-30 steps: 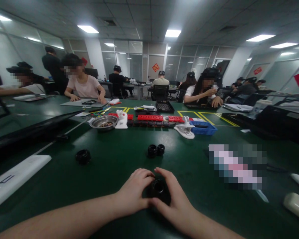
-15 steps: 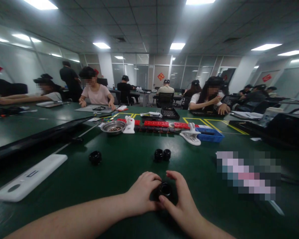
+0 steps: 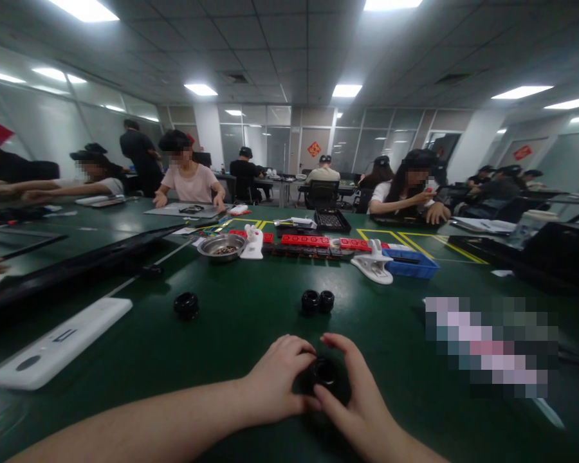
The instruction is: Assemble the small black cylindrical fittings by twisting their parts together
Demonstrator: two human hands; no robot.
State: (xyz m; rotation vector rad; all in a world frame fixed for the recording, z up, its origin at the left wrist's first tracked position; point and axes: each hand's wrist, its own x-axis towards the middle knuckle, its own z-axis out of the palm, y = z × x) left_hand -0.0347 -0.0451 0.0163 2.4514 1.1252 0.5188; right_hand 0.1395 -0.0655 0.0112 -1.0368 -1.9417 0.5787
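Note:
A glossy black ring-shaped part (image 3: 325, 371) with a round hole in its top is held low over the green table, between my two hands. My left hand (image 3: 280, 378) curls around its left side, and the fingertips are partly hidden by the part. From the right, my right hand (image 3: 359, 395) cups it, with the thumb on the near side and the index finger curved round the far side. Beyond the hands, a pair of similar black ring parts (image 3: 311, 302) stands side by side. Another black ring part (image 3: 186, 305) sits farther left.
A white oblong device (image 3: 62, 344) lies at left, near a long black bar (image 3: 91, 265). Farther back are a metal bowl (image 3: 222, 248) of small pieces, red blocks (image 3: 305, 240), a white clamp (image 3: 374, 265) and a blue tray (image 3: 410, 265). Co-workers sit across the table.
My hands stay around the black ring part with almost the same grip. The whole view has shifted slightly. A co-worker's hand now shows at the far left edge.

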